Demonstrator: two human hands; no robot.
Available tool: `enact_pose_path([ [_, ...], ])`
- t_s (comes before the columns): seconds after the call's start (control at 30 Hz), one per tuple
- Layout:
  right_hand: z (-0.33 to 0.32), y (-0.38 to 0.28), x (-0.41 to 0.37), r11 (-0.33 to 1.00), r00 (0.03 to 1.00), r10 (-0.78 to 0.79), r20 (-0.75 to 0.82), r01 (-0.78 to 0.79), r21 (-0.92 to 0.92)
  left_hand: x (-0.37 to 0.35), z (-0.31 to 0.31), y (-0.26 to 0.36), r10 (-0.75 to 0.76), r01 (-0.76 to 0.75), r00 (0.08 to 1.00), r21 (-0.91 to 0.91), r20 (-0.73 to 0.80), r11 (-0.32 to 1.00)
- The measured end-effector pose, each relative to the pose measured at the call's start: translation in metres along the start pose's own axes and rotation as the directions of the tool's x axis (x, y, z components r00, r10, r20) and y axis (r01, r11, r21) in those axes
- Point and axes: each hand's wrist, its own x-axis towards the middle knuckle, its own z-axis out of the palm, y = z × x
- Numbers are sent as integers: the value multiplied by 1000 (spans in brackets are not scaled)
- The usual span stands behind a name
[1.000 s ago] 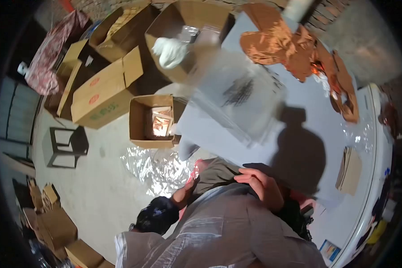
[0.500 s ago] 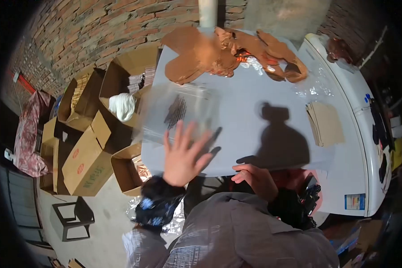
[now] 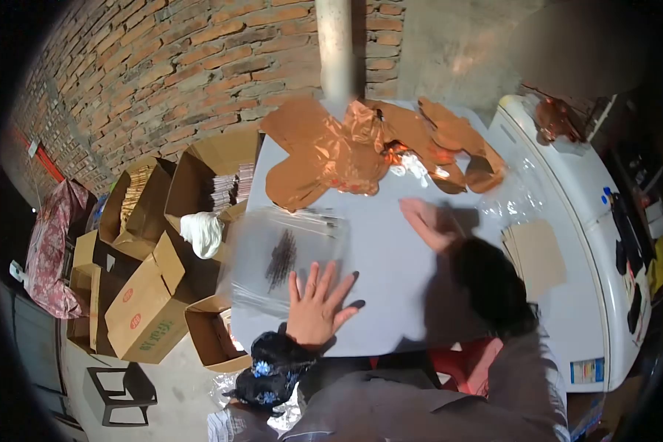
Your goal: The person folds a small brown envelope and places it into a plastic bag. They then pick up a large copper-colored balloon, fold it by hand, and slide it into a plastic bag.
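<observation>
My left hand [image 3: 317, 313] is open, its fingers spread at the lower right edge of a stack of clear plastic sleeves [image 3: 254, 247] with a dark patch in the middle. Above the table's middle is my right hand [image 3: 429, 227], somewhat blurred, fingers stretched out and nothing visible in them. It points toward shiny copper-coloured flat pieces with rounded lobes, perhaps foil balloons [image 3: 298, 177], piled along the far edge. Among them lie small white pieces [image 3: 412, 171] and an orange-red shiny bit. Both hands are over the pale table [image 3: 376, 272].
Right of my right hand lie beige flat sheets [image 3: 534, 254] and crumpled clear plastic [image 3: 519, 188]. A white appliance-like body [image 3: 611, 295] borders the table's right side. Open cardboard boxes [image 3: 151, 302] stand at left, one with white yarn-like material [image 3: 201, 234]. A dark stool frame [image 3: 121, 394] is on the floor.
My right hand has moved from the near table edge forward over the table. My left hand stays spread by the plastic sleeves, now nearer their lower right edge. The camera view has tilted up.
</observation>
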Motion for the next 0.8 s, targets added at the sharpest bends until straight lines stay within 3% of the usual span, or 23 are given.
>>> enact_pose_path([
  [0.07,33,37,57,981,995,-101,-17,97,-167,0,-12,4,1,1,997,-25,83,1000],
  [0.17,82,80,126,859,900,-408,-152,323,-398,0,-31,4,36,-25,986,-67,166,997],
  [0.2,81,84,133,901,970,-241,-25,214,-377,0,-41,1,43,-27,982,-86,186,996],
  [0.27,75,81,159,934,960,38,276,64,-351,0,-49,-8,36,-11,978,-123,205,992],
  [0.3,82,89,164,955,953,80,292,10,-296,-1,-51,-15,-6,31,980,-123,199,992],
  [0.37,93,127,168,995,974,-18,228,39,-88,3,-40,-29,-30,39,993,-77,113,996],
  [0.43,105,160,175,987,985,-58,165,32,156,22,-34,-44,-71,77,997,-165,43,983],
  [0.47,110,198,180,965,973,-206,102,219,-142,34,-30,-52,-70,72,997,-175,16,982],
  [0.5,109,197,179,963,981,-184,60,192,-190,47,-23,-63,-43,41,999,-159,-12,986],
  [0.57,98,187,182,953,980,-160,120,185,-241,78,-24,-77,-44,46,999,-279,14,959],
  [0.67,86,187,189,965,973,117,200,-64,-254,118,-10,-91,-63,56,998,-344,-9,937],
  [0.77,76,251,201,959,940,276,199,-284,12,149,20,-100,-55,18,995,-408,-78,913],
  [0.8,78,257,207,536,799,570,193,-539,650,156,29,-99,-62,19,994,-420,-88,907],
])
